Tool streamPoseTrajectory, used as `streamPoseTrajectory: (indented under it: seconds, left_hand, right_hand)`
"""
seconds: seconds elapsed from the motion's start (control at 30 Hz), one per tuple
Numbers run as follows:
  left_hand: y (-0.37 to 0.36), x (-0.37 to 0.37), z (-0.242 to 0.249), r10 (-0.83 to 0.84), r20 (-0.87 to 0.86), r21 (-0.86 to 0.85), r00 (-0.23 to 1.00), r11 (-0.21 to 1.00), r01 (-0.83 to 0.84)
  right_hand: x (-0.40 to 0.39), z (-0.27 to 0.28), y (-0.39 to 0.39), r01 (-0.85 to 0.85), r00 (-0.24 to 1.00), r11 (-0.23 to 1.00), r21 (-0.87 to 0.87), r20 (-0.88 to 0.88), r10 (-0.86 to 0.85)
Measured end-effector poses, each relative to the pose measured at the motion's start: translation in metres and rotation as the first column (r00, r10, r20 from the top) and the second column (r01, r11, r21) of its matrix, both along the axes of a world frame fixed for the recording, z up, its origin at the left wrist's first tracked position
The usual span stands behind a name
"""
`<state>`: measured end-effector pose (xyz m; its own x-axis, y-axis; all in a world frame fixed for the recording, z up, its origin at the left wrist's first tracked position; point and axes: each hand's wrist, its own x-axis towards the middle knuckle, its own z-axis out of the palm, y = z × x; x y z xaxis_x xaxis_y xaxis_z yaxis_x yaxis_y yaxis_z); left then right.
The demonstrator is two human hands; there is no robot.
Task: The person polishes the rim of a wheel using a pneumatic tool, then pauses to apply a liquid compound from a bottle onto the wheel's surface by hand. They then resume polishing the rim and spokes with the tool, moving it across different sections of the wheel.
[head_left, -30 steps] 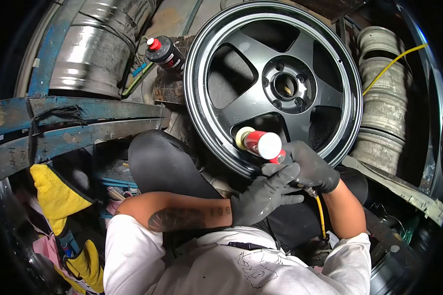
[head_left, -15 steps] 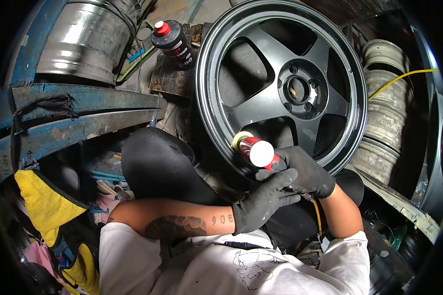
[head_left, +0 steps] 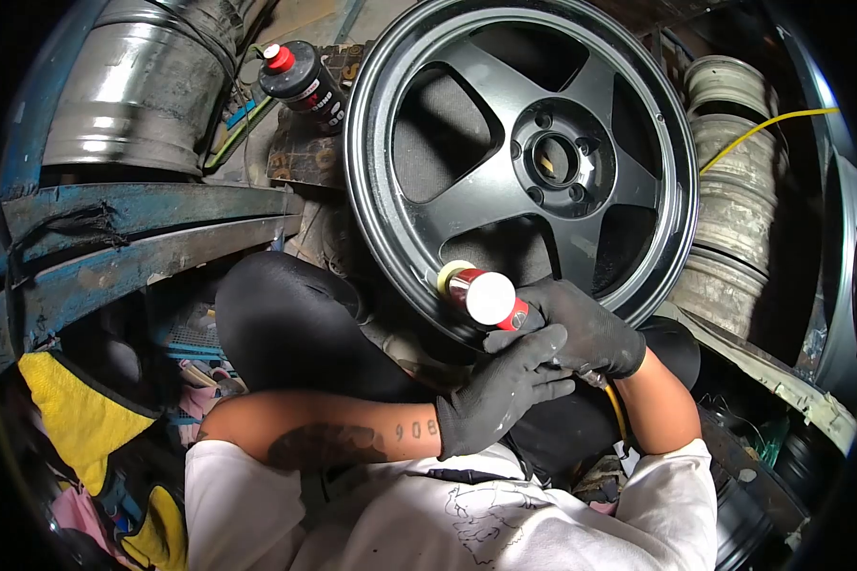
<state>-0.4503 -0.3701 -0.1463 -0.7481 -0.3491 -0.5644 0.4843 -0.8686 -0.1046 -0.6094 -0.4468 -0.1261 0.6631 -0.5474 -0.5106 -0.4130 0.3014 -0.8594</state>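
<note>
While right hand [head_left: 586, 328] clamps fingers round red polisher [head_left: 488, 299], left hand [head_left: 495, 400] lies alongside, fingers slightly apart; keep pad [head_left: 445, 277] flat against wheel [head_left: 490, 190].

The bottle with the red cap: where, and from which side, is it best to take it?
Probably around the bottle's round body, below the cap, coming from the left: the wheel stands close on its right, and the body offers more to grip than the narrow cap.
</note>
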Motion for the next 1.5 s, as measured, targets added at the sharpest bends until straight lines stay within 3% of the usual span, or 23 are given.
streamPoseTrajectory:
  seconds: [0.4,0.6,1.03,1.33,1.5]
  left_hand:
    - [0.011,-0.007,-0.006,-0.057,-0.049,-0.001,0.997,0.998,0.057]
    - [0.014,-0.012,-0.008,-0.104,-0.069,-0.007,0.992,0.995,0.104]
    - [0.012,-0.013,-0.006,-0.112,-0.117,-0.03,0.987,0.994,0.109]
    - [0.011,-0.007,-0.008,0.038,-0.031,0.01,0.999,0.999,-0.038]
    - [0.015,-0.005,-0.014,0.08,-0.058,-0.04,0.995,0.996,-0.082]
  right_hand:
    - [-0.006,0.007,0.009,0.059,0.995,0.993,0.105,-0.082,-0.051]
    - [-0.016,0.004,0.015,-0.014,0.996,1.0,-0.011,-0.085,0.013]
    - [-0.02,0.006,0.018,-0.076,0.977,0.994,-0.082,-0.205,0.058]
    - [-0.007,-0.01,0.009,-0.071,0.989,0.961,-0.267,-0.145,0.033]
    - [-0.009,-0.01,0.009,-0.111,0.98,0.959,-0.26,-0.188,0.063]
